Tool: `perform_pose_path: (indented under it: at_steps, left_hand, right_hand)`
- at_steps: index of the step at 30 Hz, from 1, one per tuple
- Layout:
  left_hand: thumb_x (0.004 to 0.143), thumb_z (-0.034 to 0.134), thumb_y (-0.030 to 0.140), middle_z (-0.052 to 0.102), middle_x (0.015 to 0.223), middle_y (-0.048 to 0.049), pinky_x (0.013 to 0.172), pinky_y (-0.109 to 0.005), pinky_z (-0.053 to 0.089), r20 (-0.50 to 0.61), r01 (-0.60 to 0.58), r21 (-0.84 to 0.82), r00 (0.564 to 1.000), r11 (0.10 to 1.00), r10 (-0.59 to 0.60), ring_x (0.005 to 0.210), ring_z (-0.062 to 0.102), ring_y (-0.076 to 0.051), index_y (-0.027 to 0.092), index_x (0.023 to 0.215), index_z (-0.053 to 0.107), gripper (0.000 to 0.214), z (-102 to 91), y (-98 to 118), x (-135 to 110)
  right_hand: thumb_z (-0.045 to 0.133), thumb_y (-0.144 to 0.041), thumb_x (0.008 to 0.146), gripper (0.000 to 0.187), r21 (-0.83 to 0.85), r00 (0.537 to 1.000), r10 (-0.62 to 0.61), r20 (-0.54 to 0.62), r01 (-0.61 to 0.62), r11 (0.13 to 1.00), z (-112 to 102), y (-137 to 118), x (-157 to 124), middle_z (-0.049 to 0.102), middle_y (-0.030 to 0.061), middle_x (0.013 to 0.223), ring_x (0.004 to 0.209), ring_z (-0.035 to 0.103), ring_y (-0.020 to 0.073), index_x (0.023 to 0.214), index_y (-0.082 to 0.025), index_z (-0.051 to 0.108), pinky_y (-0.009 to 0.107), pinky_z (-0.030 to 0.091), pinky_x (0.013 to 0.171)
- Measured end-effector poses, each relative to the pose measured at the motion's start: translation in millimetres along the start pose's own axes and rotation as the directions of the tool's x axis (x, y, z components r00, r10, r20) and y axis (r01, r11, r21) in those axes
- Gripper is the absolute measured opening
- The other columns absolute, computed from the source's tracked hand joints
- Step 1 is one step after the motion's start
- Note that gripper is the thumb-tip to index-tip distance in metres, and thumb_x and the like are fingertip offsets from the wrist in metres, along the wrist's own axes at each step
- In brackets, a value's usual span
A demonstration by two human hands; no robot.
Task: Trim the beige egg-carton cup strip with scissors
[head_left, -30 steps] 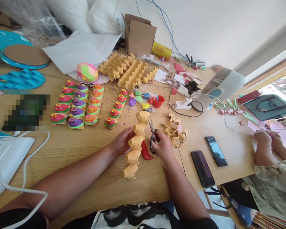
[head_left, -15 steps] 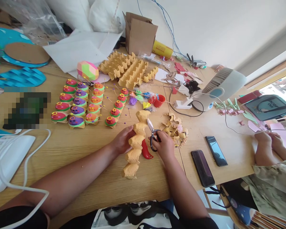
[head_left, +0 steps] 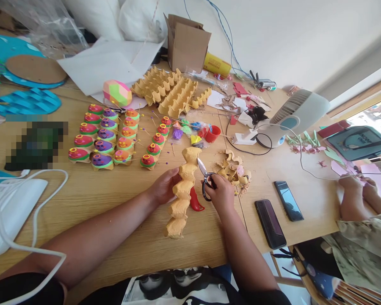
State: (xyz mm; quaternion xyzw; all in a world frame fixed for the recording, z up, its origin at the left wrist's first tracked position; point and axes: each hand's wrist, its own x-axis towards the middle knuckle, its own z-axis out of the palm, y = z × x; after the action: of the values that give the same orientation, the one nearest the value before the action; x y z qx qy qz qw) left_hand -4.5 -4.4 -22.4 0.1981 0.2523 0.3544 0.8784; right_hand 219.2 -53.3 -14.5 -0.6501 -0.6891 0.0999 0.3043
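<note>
My left hand (head_left: 167,185) grips a strip of yellow egg carton (head_left: 181,190) by its left edge, with the cups in a line running toward me. In my right hand (head_left: 222,192) is a pair of scissors (head_left: 206,180) with black handles. Their blades point up and left, the tips at the strip's right edge near its far end. A red curved object (head_left: 196,200) lies on the table, partly behind the strip. Right of the scissors is a pile of carton scraps (head_left: 233,173).
Rows of painted egg-cup caterpillars (head_left: 103,147) stand at left. Behind are uncut egg cartons (head_left: 174,93), a red cup (head_left: 213,134) and a cardboard box (head_left: 189,44). At right are a white fan (head_left: 300,112), two phones (head_left: 269,223) and another person's hands (head_left: 352,186).
The carton strip and the scissors have shifted very slightly to the right in view. Both hands keep their hold.
</note>
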Motion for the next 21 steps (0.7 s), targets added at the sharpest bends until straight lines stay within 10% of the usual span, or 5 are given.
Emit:
perform_pose_path:
  at_steps: [21]
  left_hand:
    - [0.079,0.084,0.054,0.077,0.082,-0.0031,0.069,-0.035,0.053,0.002,-0.012,-0.014,1.0,1.0,0.012,0.075,0.072,-0.025,0.029,0.093,0.076,0.029,-4.6,-2,3]
  right_hand:
    - [0.075,-0.041,0.09,0.04,0.207,0.991,0.075,0.115,-0.098,0.974,3,-10,1,0.054,-0.0024,0.063,0.062,0.049,0.0163,0.066,-0.025,0.048,0.029,0.031,0.056]
